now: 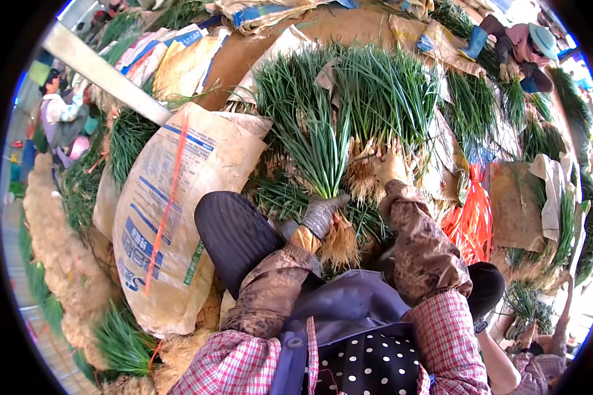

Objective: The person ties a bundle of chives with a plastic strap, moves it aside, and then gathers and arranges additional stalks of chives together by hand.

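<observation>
My left hand (319, 220), in a grey-and-yellow glove, is closed around the base of a bunch of green onions (321, 151). Its long leaves point away from me, and the pale roots (340, 245) hang below my fist. My right hand (390, 170), in a light glove, is at the root end of a large pile of green onions (389, 92). It touches the stems there, but its fingers are mostly hidden, so their grip does not show. More loose green leaves (280, 199) lie under and beside my left hand.
A printed woven sack (178, 217) lies to my left. Orange-red plastic ties (471, 220) hang at my right beside a tan sack (515, 207). A pale metal post (105, 72) slants in at upper left. Other people (62, 118) work at left and upper right (524, 49).
</observation>
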Available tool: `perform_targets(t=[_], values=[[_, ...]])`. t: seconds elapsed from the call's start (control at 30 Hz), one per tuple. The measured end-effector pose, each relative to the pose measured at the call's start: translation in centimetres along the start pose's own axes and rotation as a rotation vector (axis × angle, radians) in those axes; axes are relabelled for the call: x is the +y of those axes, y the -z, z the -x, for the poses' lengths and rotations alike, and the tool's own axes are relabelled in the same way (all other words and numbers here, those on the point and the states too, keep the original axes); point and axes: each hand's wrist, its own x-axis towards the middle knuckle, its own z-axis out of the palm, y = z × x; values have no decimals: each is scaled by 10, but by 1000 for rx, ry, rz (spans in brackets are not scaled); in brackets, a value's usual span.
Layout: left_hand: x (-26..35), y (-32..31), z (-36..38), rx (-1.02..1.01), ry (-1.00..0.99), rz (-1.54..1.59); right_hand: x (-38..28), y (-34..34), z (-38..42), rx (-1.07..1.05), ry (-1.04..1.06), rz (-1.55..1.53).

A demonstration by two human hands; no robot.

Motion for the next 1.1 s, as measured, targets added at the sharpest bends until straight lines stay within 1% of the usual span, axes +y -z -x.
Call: perform_targets(t=[0.03, 0.07, 0.1, 0.17, 0.23, 0.3, 0.33, 0.4, 0.43, 0.47, 0.5, 0.53, 0.57, 0.6, 0.67, 0.7, 0.73, 0.83, 0.87, 0.9, 0.93, 0.97, 1.03, 1.07, 1.1], values=[[-10, 5, -11, -46, -10, 8, 3, 0, -7, -38, 14, 25], [-9, 5, -11, -56, -16, 25, 10, -8, 1, -46, 32, -54], [-6, 3, -8, -79, -66, 45, 18, -14, 12, -56, 49, -131], [6, -2, 7, -126, -152, 85, 6, 7, 71, -42, 252, -4], [21, -7, 20, -73, -123, -25, 21, -4, 115, 22, 561, -58], [18, -6, 10, -43, -39, -138, 26, -4, 141, -180, 693, -77], [10, -5, 11, -111, -202, 14, 26, 4, 149, -229, 741, -51], [4, -5, 3, -30, -110, -68, 36, -10, 123, -409, 763, -22], [3, -5, -1, 11, -66, -110, 39, -16, 111, -521, 534, -289], [11, -12, 7, 67, -28, -187, 34, -14, 101, -573, 293, -568], [19, -16, 16, 45, -35, -207, 18, -3, 99, -597, -228, -1099], [26, -20, 24, 25, -44, -225, 20, -18, 82, -493, -178, -1082], [30, -22, 28, 6, -54, -243, 8, -19, 77, -391, -127, -1064], [22, -19, 19, 28, -57, -255, 3, -16, 79, -406, -187, -1186], [19, -14, 21, -30, -94, -164, -11, -7, 86, -445, -311, -1425], [18, -12, 22, -60, -110, -117, -9, -11, 83, -464, -362, -1412], [17, -7, 25, -243, -77, 127, -3, -19, 78, -480, -414, -1397], [11, -8, 27, -431, -195, 348, 6, -50, 67, -412, -558, -1603], [11, -5, 25, -524, -142, 350, 6, -49, 66, -376, -585, -1664], [18, -8, 35, -517, -144, 300, -8, -35, 73, -342, -609, -1726], [19, -6, 33, -513, -157, 248, -20, -17, 80, -365, -589, -1698], [20, -6, 33, -507, -167, 197, -26, -13, 82, -493, -456, -1783], [20, -6, 39, -532, -106, 250, -15, -16, 69, -701, -242, -1815], [23, -6, 41, -548, -79, 272, -13, -15, 67, -739, -178, -1860], [23, -7, 40, -546, -93, 250, -11, -16, 67, -777, -113, -1902]])
